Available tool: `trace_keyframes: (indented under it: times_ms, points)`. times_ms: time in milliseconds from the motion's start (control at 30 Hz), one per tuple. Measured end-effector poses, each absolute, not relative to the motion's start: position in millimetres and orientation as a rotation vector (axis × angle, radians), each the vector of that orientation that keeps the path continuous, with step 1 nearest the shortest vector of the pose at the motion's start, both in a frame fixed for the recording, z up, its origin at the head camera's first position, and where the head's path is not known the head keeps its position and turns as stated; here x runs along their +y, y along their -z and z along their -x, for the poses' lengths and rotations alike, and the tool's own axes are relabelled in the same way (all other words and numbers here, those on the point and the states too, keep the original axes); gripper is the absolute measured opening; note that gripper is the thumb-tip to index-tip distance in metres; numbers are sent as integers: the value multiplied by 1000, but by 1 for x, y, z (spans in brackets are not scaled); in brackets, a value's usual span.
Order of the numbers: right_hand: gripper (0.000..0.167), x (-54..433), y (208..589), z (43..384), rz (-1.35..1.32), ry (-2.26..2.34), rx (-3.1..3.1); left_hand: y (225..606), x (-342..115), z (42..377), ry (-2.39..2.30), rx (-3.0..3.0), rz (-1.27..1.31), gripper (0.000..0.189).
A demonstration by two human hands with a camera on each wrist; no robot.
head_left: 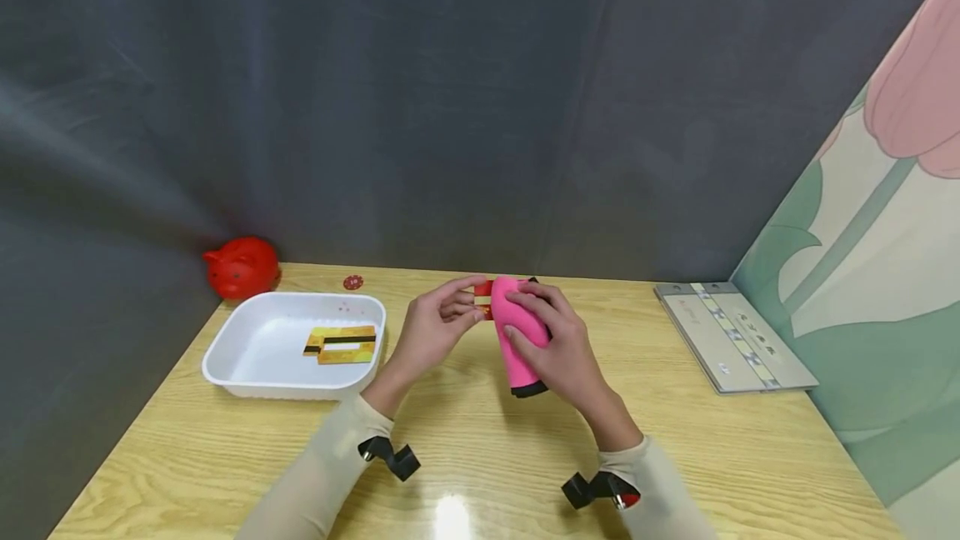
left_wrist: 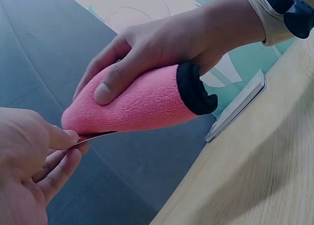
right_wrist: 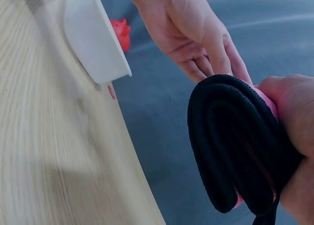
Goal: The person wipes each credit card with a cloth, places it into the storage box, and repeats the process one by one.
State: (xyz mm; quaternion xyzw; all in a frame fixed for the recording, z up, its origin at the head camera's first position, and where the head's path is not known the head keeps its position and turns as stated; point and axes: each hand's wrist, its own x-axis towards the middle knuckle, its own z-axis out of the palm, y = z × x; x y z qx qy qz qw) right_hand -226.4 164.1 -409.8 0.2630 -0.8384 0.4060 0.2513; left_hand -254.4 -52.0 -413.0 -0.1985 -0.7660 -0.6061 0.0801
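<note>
My right hand (head_left: 558, 348) grips a folded pink fleecy cloth (head_left: 513, 365) with black edging, held above the table in front of me. At the cloth's left side my left hand (head_left: 431, 327) pinches a thin red and gold card (head_left: 483, 300) between thumb and fingers. In the left wrist view the card (left_wrist: 95, 135) lies against the underside of the pink cloth (left_wrist: 142, 100), and part of it is hidden there. The right wrist view shows the cloth's black edge (right_wrist: 216, 141) in several folded layers, with the left hand (right_wrist: 191, 34) beyond it.
Left on the wooden table (head_left: 465, 457) stands a white tray (head_left: 247, 386) holding yellow cards (head_left: 347, 347). Behind it are a red piggy bank (head_left: 243, 267) and a red chip (head_left: 353, 282). A grey flat book (head_left: 731, 340) lies at right, and a dark curtain (head_left: 480, 107) hangs behind.
</note>
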Motion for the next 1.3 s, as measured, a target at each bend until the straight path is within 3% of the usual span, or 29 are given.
trace_keyframes:
  times_ms: [333,767,1133,1300]
  points:
    - [44,159,409,221,-744,-1059,-2271,411,-51,252,1794,-2307,576,42]
    - [46,196,408,240,-440,-1040,-2320,397,-60,244,1647,-2304,573,38]
    - [45,209,400,239,-414,-1149,-2268,395,-72,246,1599,-2368,592,26]
    - [45,211,400,239,-401,-1168,-2269,393,-73,247,1680,-2367,640,34]
